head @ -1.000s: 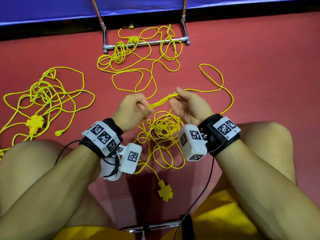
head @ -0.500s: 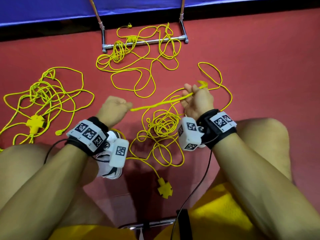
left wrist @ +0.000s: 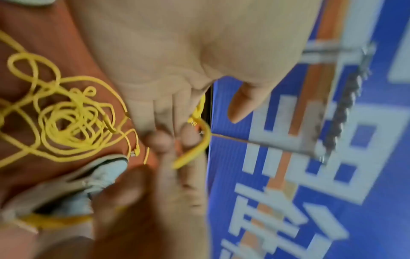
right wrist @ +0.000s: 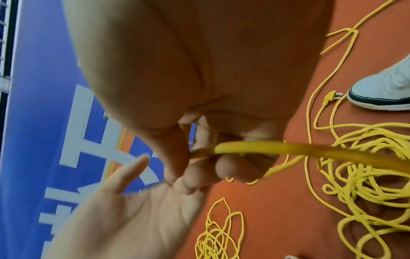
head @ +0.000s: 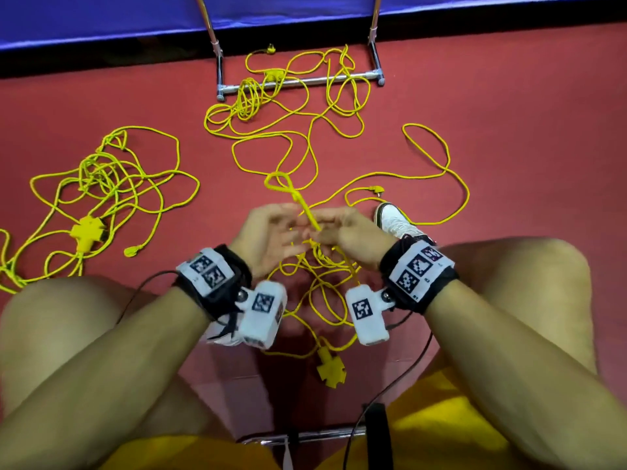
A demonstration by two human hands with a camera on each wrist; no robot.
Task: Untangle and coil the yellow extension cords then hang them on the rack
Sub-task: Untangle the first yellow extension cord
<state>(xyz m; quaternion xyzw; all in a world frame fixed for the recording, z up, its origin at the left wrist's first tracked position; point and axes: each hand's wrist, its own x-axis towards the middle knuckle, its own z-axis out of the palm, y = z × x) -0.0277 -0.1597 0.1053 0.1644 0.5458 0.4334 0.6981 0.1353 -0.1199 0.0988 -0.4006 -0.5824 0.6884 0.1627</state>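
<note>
1. Red matte floor (head: pixel 509 113) spreads under everything, with a blue padded wall panel (head: pixel 101 18) along its far edge.
2. The chrome tube rack (head: pixel 302 82) stands at the far middle, one tangled yellow extension cord (head: pixel 291 106) draped over its low bar.
3. A second loose yellow cord bundle (head: pixel 112 184) with a cross-shaped socket block lies well apart to the left.
4. The third yellow cord (head: pixel 325 276) is heaped between the person's knees, its cross-shaped yellow socket (head: pixel 330 371) nearest the body and its plug beside a white sneaker (head: pixel 393 218).
5. The right hand (head: pixel 353 235) has thumb and fingers curled round a doubled strand of that cord, a small loop sticking out beyond.
6. The left hand (head: pixel 268 232) meets it, fingers straight and spread.
</note>
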